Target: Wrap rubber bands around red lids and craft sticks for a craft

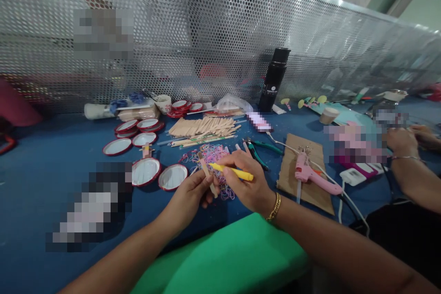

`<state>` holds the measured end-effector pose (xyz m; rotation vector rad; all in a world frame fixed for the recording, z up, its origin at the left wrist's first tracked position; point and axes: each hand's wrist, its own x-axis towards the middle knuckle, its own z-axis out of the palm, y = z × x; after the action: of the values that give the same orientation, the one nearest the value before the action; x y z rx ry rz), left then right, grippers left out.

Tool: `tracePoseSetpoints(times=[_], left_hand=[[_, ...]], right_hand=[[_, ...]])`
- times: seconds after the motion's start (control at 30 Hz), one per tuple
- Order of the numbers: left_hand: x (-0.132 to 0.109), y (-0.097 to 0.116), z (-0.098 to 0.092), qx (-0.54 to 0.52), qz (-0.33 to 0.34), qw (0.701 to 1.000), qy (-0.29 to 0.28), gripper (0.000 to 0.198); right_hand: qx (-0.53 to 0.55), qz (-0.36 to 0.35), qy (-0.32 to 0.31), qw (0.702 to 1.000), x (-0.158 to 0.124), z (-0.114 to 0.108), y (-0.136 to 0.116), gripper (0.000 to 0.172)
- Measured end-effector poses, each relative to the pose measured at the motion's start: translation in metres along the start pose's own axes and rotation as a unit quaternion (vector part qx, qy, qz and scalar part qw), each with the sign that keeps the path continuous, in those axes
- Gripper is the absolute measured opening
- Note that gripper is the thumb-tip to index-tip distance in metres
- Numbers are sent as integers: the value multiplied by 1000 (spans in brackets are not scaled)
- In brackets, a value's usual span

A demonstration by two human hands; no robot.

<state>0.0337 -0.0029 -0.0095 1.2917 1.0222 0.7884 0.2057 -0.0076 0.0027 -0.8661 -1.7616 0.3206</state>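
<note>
My left hand (193, 193) is closed on a flat wooden craft stick (207, 174), held tilted over the blue table. The upper end of the stick looks dark. In my right hand (251, 183) is a yellow marker (237, 173), its tip pointing left, right beside the stick; I cannot tell whether they touch. Behind both hands spreads a tangle of thin multicoloured bands (220, 152). Just left of my left hand lie white round lids with red rims (173, 177).
Farther back are a pile of wooden sticks (203, 127), green-handled pliers (257, 152) and a black bottle (274, 80). On the right, a pink glue gun (305, 170) rests on cardboard (285, 179). A co-worker's arm (413, 170) reaches in there. Perforated metal (155, 32) borders the table's back.
</note>
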Motion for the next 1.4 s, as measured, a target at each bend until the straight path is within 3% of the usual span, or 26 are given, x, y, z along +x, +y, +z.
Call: tracePoseSetpoints(times=[0.1,0.3,0.53,0.83,1.03,1.4], left_hand=[[0,0,0,-1,4,1000,1,41],[-1,3,2,2,0,1000,-1,41],[-1,1,2,2,4,1000,-6,42],[-3,2,3,18,4,1000,-4,43],[-2,2,1,11,8,1000,-7,41],[-1,-2,0,18,12,1000,-10,42]], right_hand=[[12,-10,-8,1000,-1,1,-1,12],[-12,40,-11,999,-6,5,3,2],[-28,49,-2,998,-5,5,2,7],[-17,38,-47,998,-5,7,6,10],[-39,50,-13,998,-2,4,7,13],[-36,35,-27,998,-3,5,7,14]])
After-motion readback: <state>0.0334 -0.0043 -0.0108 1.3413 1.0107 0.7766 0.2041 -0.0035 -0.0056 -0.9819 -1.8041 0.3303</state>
